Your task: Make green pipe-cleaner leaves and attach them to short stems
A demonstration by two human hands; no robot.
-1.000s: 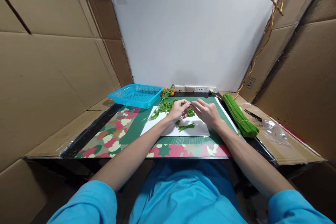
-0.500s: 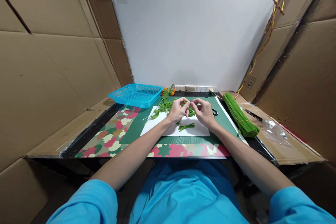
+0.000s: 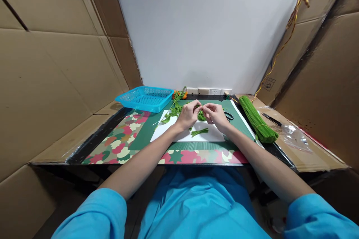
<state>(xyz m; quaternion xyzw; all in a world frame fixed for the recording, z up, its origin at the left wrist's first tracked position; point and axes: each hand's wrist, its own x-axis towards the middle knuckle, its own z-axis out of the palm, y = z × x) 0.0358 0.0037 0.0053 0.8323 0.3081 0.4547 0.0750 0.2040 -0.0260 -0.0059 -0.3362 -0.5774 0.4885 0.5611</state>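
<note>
My left hand (image 3: 188, 115) and my right hand (image 3: 215, 115) meet fingertip to fingertip above a white sheet of paper (image 3: 165, 134). Both are closed in a pinch, and whatever small piece sits between the fingers is hidden. Below them on the paper lie several short green pipe-cleaner pieces (image 3: 199, 132). Behind and beside my left hand are curled green fuzzy pieces (image 3: 176, 110), partly covered by the hands. Just beyond my right hand rest scissors (image 3: 229, 116) with black handles, their blades out of sight.
A blue plastic basket (image 3: 148, 99) stands at the back left, with orange flowers (image 3: 181, 94) beside it. On the right lie a thick bundle of green pipe cleaners (image 3: 257, 119), a black-handled knife-like tool (image 3: 272, 119) and a clear plastic bag (image 3: 295, 137). Cardboard walls (image 3: 64, 71) flank the table.
My hands stay together over the paper, with the left wrist turned a little and the fingers shifted slightly. More of the scissors' handles shows now. The whole view has moved slightly.
</note>
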